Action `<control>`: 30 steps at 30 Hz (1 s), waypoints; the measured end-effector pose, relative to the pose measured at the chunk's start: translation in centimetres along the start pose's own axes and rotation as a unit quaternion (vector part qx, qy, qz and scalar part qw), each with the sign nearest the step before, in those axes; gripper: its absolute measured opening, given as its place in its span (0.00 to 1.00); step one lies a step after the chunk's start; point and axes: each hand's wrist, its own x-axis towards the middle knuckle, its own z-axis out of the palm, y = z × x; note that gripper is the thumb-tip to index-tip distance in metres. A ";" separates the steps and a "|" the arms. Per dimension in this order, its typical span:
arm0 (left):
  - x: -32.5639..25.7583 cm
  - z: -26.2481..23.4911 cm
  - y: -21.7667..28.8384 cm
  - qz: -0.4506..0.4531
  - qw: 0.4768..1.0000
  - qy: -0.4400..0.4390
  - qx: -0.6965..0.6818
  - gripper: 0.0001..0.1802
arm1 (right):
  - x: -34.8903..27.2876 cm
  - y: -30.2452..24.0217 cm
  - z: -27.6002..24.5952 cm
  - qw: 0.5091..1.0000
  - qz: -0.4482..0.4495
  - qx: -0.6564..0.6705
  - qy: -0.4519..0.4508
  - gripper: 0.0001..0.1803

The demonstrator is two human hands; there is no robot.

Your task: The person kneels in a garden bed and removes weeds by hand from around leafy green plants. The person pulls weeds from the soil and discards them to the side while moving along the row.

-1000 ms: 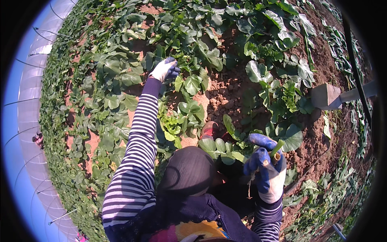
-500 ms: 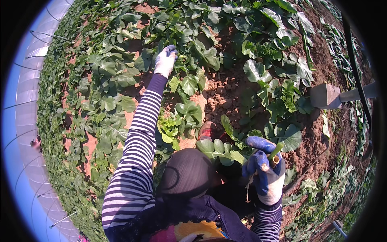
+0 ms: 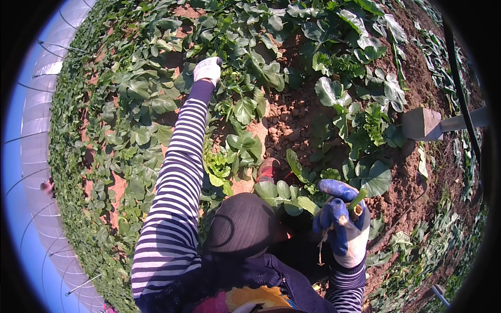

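Note:
My left hand [image 3: 207,71], in a white glove with dark blue fingers, reaches far forward among the broad green leaves [image 3: 245,109]. Its back faces up and its fingers curl down out of sight; whatever they hold is hidden by the hand and foliage. Close to my body, my right hand [image 3: 345,221] wears a blue-palmed white glove. Its fingers are closed round a green plant stalk [image 3: 358,199], whose short end sticks up past the thumb. Thin pale roots [image 3: 321,250] dangle below the fingers. A pale brown, hollow-looking end shows beside the stalk.
Between leafy rows lies reddish clumpy soil [image 3: 287,125]. My shoe [image 3: 269,170] stands there, in front of my dark-clad knee [image 3: 242,221]. A wide-bladed hoe-like tool [image 3: 421,124] rests at the right, near a dark cord [image 3: 462,88]. Plastic-covered hoops [image 3: 39,120] border the left.
My left hand has shifted slightly left and turned, so its back now faces up and fewer fingers show. My right hand keeps its hold on the stalk, almost unmoved.

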 end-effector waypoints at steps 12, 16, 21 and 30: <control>3.3 0.5 -0.1 0.010 0.982 -0.176 0.065 0.22 | 0.2 -0.7 -0.1 0.999 0.032 -0.013 0.003 0.22; 3.1 1.0 -0.9 0.039 0.990 -0.135 -0.020 0.23 | 0.3 -0.9 -0.1 0.999 0.037 -0.020 -0.002 0.22; 3.9 2.1 -2.1 0.041 0.985 -0.163 -0.036 0.25 | 0.3 0.1 0.2 1.000 0.002 0.005 0.024 0.22; -1.5 -1.2 -0.3 -0.004 0.991 0.056 -0.122 0.28 | 0.2 -0.5 0.3 0.999 0.017 -0.024 0.014 0.20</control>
